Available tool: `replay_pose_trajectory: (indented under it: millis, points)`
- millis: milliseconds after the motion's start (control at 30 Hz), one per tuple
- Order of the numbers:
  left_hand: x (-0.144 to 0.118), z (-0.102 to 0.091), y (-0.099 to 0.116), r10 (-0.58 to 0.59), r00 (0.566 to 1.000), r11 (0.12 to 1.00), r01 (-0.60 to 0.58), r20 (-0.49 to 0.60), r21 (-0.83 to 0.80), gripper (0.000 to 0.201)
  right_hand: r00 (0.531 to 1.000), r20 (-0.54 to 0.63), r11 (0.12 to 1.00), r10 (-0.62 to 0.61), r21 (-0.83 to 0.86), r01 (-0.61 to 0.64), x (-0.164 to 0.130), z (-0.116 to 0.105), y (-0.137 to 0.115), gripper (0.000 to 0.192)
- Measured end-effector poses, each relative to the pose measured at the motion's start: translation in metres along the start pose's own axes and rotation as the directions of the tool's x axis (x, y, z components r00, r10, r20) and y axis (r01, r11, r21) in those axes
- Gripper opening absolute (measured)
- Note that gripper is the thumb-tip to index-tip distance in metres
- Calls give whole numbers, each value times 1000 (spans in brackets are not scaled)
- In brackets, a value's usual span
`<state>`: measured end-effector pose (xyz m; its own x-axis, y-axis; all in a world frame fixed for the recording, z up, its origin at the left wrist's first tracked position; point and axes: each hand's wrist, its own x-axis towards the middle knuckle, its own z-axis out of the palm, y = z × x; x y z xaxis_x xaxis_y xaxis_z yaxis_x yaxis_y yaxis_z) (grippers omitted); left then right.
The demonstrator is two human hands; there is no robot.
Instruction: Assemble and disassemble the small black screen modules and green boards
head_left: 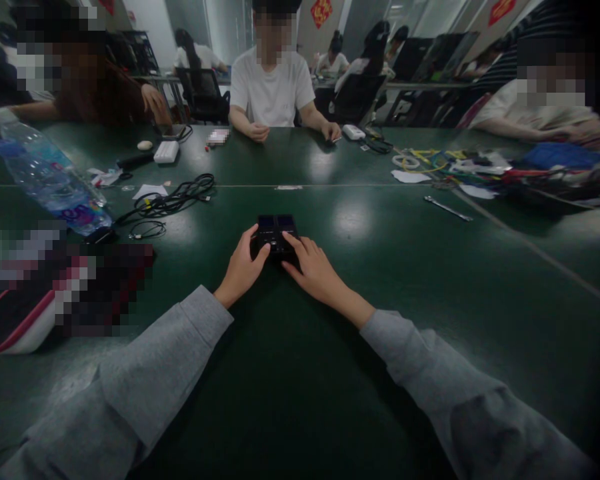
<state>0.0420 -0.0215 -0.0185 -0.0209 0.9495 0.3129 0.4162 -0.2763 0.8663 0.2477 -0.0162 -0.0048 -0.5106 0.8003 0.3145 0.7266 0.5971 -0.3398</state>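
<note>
A small black electronic device with two dark screens (275,224) and a few buttons below them sits in front of me at the middle of the green table. My left hand (243,265) is closed around its left side, the thumb on the near left corner and the fingers along the left edge. On the right side, my right hand (316,268) grips the device, its index finger lying over the top face and its thumb by the near edge. The other fingers of that hand are curled, partly hidden. What the screens display is too small to read.
Plastic bottles (55,177) lean at the left, near coiled black cables (175,200) and a pink-edged case (25,313). A wrench (448,209) and tangled wires (510,170) lie to the right. Across the table (330,373), a person in a white shirt (273,87) sits.
</note>
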Motion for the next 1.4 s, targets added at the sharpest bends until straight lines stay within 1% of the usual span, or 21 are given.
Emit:
replay_pose_trajectory:
  millis: [433, 733, 967, 1400]
  points:
    - [0, 0, -2, 9, 1000, 1000, -9, -3, 0, 57, 1000, -2, 1000, -2, 6, 2, -1, 0, 1, 63]
    - [1, 1, -2, 28, 999, 999, -28, -27, 18, 55, 1000, -4, 1000, -7, -9, 7, 0, 0, 0, 62]
    - [0, 1, -2, 25, 999, 1000, -24, -21, 20, 55, 1000, -3, 1000, -7, -15, 7, -1, 0, 0, 63]
    - [0, 0, -3, -3, 1000, 1000, 3, 4, -18, 56, 1000, 0, 1000, -2, -11, 2, 0, -2, -1, 59]
